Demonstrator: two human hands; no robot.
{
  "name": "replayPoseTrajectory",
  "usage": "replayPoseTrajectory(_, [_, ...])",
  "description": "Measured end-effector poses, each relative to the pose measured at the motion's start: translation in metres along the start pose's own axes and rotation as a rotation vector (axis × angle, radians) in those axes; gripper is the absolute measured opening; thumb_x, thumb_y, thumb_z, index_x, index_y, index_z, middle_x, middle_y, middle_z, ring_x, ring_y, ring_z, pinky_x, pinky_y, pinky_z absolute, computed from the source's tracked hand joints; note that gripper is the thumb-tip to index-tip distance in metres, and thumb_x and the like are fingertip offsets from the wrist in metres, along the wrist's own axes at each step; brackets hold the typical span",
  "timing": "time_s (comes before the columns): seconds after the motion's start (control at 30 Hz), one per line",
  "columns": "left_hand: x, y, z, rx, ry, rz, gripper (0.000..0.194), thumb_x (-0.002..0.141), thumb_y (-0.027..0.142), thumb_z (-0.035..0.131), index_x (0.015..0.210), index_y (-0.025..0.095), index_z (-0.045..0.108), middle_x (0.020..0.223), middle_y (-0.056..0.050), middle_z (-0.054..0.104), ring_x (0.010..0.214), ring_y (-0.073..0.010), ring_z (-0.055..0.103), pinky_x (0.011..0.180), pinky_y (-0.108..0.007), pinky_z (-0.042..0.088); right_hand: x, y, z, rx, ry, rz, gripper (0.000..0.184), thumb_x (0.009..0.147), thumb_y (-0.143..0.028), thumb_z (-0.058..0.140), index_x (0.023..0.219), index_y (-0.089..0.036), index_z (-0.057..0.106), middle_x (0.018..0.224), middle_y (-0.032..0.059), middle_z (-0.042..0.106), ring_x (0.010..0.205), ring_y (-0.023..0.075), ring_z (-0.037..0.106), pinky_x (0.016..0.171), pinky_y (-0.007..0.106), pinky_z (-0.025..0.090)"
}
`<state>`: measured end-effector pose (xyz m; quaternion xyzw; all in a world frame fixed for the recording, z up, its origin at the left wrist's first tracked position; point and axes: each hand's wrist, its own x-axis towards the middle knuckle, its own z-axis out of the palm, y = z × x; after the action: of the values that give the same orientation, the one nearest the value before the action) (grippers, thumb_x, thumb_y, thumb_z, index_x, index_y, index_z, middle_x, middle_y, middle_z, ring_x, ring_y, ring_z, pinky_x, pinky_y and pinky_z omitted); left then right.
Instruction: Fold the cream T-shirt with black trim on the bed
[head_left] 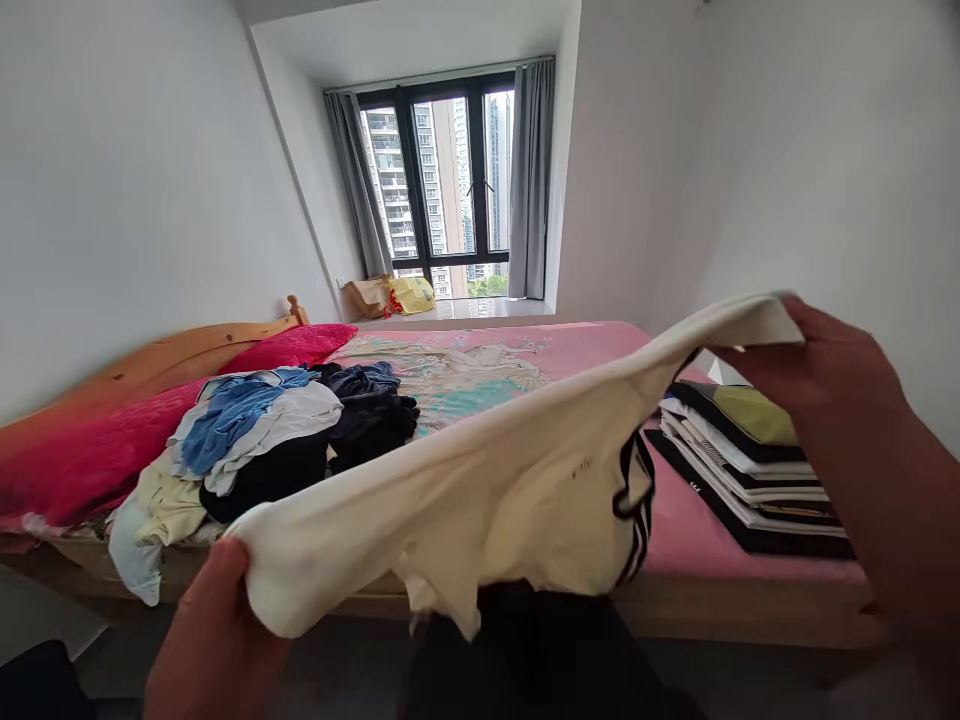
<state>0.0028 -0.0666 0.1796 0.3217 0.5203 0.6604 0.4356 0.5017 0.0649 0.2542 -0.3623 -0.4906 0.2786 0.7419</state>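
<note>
I hold a cream garment with black stripes (510,490) stretched out in the air in front of the bed. My left hand (214,635) grips its lower left end, fingers closed on the cloth. My right hand (821,365) pinches the upper right end, raised higher. The garment sags between them. A heap of unfolded clothes (270,440) in blue, white, black and pale yellow lies on the bed at left. At right, under my right hand, a stack of folded clothes (750,470) rests on the pink sheet.
The bed (675,545) with a pink sheet fills the middle; red pillows (97,450) lie against the wooden headboard at left. A window with grey curtains (450,180) is behind, with a brown bag and a yellow bag (409,295) on its sill. White walls stand on both sides.
</note>
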Motion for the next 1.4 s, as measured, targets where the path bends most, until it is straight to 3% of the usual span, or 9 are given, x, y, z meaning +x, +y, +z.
replayPoseTrajectory(0.17, [-0.063,-0.037,0.067,-0.101,-0.257,-0.148,0.041,0.066,0.053,0.066,0.091,0.020,0.069,0.087,-0.005,0.071,0.091,-0.0275,0.061,0.076,-0.037,0.050,-0.004,0.015,0.003,-0.038,0.042,0.068,0.059,0.091,-0.035,0.010,0.121,0.011,0.032,0.136,0.0403,0.021,0.118,0.0281,0.046,0.069,0.038,0.041])
replayPoseTrajectory(0.27, [-0.077,-0.110,0.113,-0.037,-0.592,-0.162,0.035,0.073,0.048,0.063,0.079,0.013,0.067,0.071,-0.004,0.063,0.071,-0.0159,0.054,0.069,-0.028,0.043,-0.097,0.081,0.000,-0.059,0.166,0.372,0.051,0.087,-0.043,0.041,0.119,-0.002,0.043,0.131,0.0296,0.042,0.112,0.0286,0.053,0.079,0.038,0.045])
replayPoseTrajectory(0.43, [-0.084,-0.219,0.145,0.035,-0.639,-0.358,0.044,0.076,0.056,0.054,0.064,0.013,0.055,0.057,0.003,0.043,0.057,-0.0093,0.039,0.058,-0.024,0.035,-0.300,0.169,-0.003,-0.160,-0.195,0.691,0.042,0.062,-0.042,0.072,0.093,-0.016,0.063,0.096,0.0114,0.068,0.096,0.0300,0.062,0.084,0.040,0.051])
replayPoseTrajectory(0.53, [-0.094,-0.241,0.143,0.208,-0.658,-0.327,0.041,0.076,0.051,0.053,0.056,0.015,0.048,0.064,0.001,0.044,0.063,-0.0117,0.043,0.061,-0.026,0.037,-0.356,0.171,0.009,-0.237,-0.223,0.646,0.046,0.065,-0.043,0.068,0.103,-0.019,0.063,0.104,0.0113,0.067,0.101,0.0282,0.061,0.085,0.036,0.051])
replayPoseTrajectory(0.8, [-0.099,-0.230,0.139,0.372,-0.798,0.032,0.029,0.084,0.026,0.048,0.057,0.016,0.054,0.071,-0.001,0.054,0.073,-0.0127,0.049,0.072,-0.025,0.040,-0.344,0.169,0.027,-0.380,-0.026,0.581,0.041,0.064,-0.047,0.061,0.092,-0.017,0.066,0.094,0.0077,0.069,0.092,0.0259,0.062,0.081,0.033,0.050])
replayPoseTrajectory(0.93, [-0.086,-0.218,0.126,0.479,-0.762,0.304,0.020,0.084,0.019,0.047,0.088,0.019,0.066,0.082,-0.004,0.061,0.079,-0.0145,0.055,0.076,-0.027,0.044,-0.344,0.166,0.020,-0.223,0.094,0.684,0.027,0.069,-0.036,0.052,0.089,-0.020,0.060,0.078,0.0011,0.067,0.073,0.0194,0.061,0.064,0.026,0.050])
replayPoseTrajectory(1.07, [-0.054,-0.202,0.126,0.688,-0.854,0.606,0.048,0.070,0.007,0.051,0.116,0.022,0.056,0.113,-0.008,0.058,0.108,-0.0202,0.050,0.096,-0.036,0.037,-0.339,0.164,0.012,-0.240,0.099,0.678,0.018,0.070,-0.031,0.051,0.083,-0.021,0.057,0.062,-0.0038,0.057,0.057,0.0141,0.052,0.056,0.023,0.045])
replayPoseTrajectory(1.23, [-0.031,-0.204,0.153,0.973,-1.207,0.744,0.028,0.067,0.018,0.058,0.094,0.024,0.062,0.092,-0.001,0.067,0.094,-0.0200,0.057,0.099,-0.042,0.031,-0.335,0.166,0.012,-0.306,-0.006,0.587,0.017,0.074,-0.036,0.052,0.081,-0.021,0.056,0.068,-0.0017,0.058,0.065,0.0163,0.054,0.061,0.024,0.047])
replayPoseTrajectory(1.4, [-0.036,-0.208,0.172,1.047,-1.236,0.833,0.013,0.078,0.023,0.052,0.088,0.024,0.062,0.082,-0.001,0.065,0.079,-0.0160,0.059,0.078,-0.029,0.041,-0.337,0.166,0.019,-0.324,-0.002,0.529,0.035,0.073,-0.042,0.060,0.099,-0.022,0.052,0.094,0.0024,0.063,0.087,0.0206,0.060,0.075,0.027,0.050])
